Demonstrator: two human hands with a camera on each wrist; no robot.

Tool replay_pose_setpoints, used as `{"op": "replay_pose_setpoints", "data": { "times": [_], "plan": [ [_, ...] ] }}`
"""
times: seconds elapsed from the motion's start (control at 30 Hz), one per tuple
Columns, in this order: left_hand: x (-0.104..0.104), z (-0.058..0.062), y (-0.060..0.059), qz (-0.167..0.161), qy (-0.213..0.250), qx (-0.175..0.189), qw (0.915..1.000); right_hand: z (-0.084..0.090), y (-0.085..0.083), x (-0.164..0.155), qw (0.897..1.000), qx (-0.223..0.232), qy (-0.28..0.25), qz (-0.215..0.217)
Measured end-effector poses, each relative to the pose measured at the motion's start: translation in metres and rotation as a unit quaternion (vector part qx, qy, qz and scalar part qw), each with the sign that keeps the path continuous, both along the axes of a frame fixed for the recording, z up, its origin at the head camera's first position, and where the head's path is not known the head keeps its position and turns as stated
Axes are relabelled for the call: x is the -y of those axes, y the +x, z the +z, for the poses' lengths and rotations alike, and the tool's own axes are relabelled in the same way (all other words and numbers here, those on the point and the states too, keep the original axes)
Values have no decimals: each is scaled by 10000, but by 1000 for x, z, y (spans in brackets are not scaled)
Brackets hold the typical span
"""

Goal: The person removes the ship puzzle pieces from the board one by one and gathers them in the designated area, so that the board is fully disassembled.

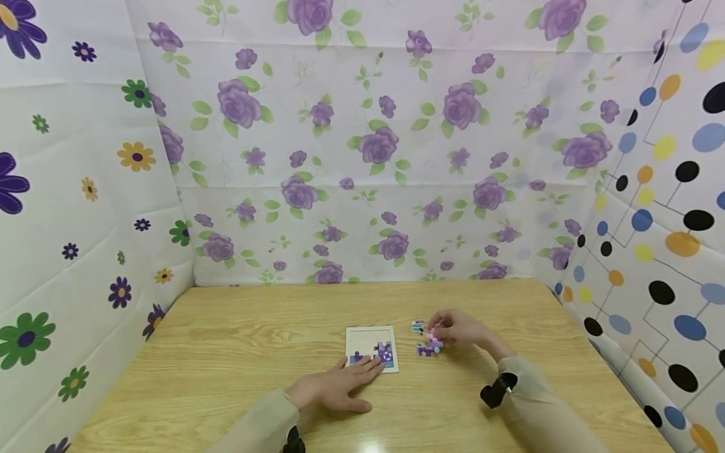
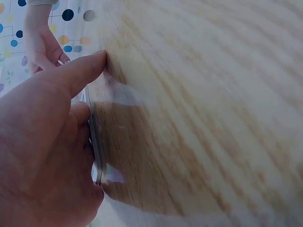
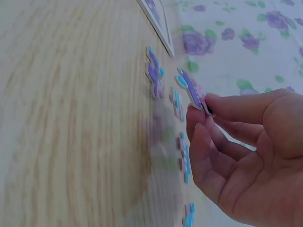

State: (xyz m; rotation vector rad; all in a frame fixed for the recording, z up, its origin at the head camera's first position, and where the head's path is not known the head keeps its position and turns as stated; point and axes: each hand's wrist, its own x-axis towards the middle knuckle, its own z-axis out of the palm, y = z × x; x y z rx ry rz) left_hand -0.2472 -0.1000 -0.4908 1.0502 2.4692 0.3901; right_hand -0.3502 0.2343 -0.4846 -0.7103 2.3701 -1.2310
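Right hand point(image 3: 246, 156) pinches puzzle piece point(image 3: 190, 89) above table point(image 3: 71, 118).

The person wears a long-sleeved garment in a pale beige-grey fabric; both sleeves reach to the wrists and show soft folds. The left hand point(image 1: 334, 387) and the right hand point(image 1: 461, 328) are bare, without gloves or rings. A small black device point(image 1: 498, 389) is strapped at the right wrist. A second black device point(image 1: 293, 440) sits at the left wrist, partly cut off.
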Motion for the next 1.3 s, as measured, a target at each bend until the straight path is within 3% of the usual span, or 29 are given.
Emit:
{"op": "replay_pose_setpoints", "data": {
  "times": [0.27, 0.53, 0.77, 1.0, 1.3],
  "plan": [
    [1, -2, 0, 13, -2, -6, 10000, -6, -2, -22, 9997, -29, 174, -175],
    [2, 0, 0, 26, 17, 103, 9999, -14, 5, -20, 9933, -342, 654, -894],
    [1, -1, 0, -30, 41, 116, 9999, -10, 10, -15, 9842, -538, 973, -1377],
    [2, -2, 0, -23, 57, 98, 9999, -11, 9, -12, 9784, -754, 1238, -1471],
    [1, -2, -1, -23, 16, 31, 10000, -1, 3, 3, 9786, -974, 1116, -1426]
  ]
}}
